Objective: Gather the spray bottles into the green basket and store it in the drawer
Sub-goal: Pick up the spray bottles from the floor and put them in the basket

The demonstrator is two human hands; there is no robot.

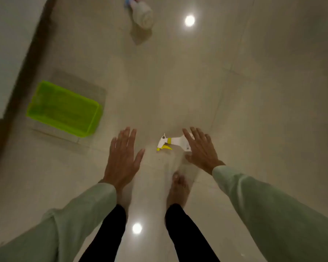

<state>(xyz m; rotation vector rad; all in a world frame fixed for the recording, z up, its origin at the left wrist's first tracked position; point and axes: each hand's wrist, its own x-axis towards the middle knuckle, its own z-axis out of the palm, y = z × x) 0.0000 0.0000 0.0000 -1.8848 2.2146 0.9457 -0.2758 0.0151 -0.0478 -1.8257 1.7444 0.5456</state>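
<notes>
Head view: both hands hang spread and empty above the floor (235,91), right hand (201,150) over a white spray bottle (175,141), left hand (121,157) beside it. The green basket (63,108) sits far left; another bottle (141,13) lies farther off.

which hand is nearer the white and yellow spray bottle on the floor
Right. The right hand is spread open directly over the body of the white and yellow spray bottle, covering part of it. The left hand, also open, is off to the bottle's nozzle side, clearly apart.
</notes>
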